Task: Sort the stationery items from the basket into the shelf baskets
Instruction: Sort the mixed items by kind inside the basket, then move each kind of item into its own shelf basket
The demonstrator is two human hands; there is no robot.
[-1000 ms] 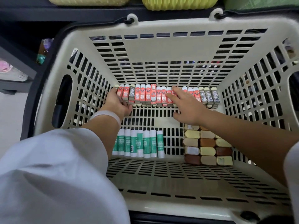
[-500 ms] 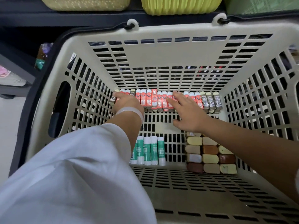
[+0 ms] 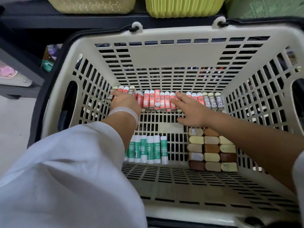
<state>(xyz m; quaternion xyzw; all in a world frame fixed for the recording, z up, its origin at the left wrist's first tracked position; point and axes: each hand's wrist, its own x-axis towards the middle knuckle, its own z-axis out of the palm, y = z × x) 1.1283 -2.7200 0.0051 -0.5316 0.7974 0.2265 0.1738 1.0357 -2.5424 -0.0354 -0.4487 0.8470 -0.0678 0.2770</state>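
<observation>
Left sleeve: a wide white sleeve [image 3: 65, 170] covers the near left corner and reaches down into the basket.
Left hand: the left hand [image 3: 125, 101] lies on the left end of the eraser row, a pale bangle [image 3: 125, 112] on the wrist. The fingers curl over the packs there, and one grey 2B pack [image 3: 109, 97] sits tilted at the fingertips. It seems to hold them, but the exact grip is hidden by the back of the hand.
Glue sticks: a row of green and white glue sticks [image 3: 148, 149] lies on the basket floor, near side, partly under the left forearm.
Eraser row: red eraser packs [image 3: 158, 100] stand side by side along the far wall, with grey 2B packs [image 3: 213, 101] at the right end.
Right hand: the right hand [image 3: 192, 111] rests with straight, spread fingers on the red packs right of the middle; it grips nothing.
Brown blocks: tan and brown blocks [image 3: 212, 149] lie in three columns, just below the right wrist.
Basket: the beige slotted basket [image 3: 164, 66] holds all of these.
Shelf: yellow-green shelf baskets [image 3: 182, 5] stand above, behind the basket.
</observation>
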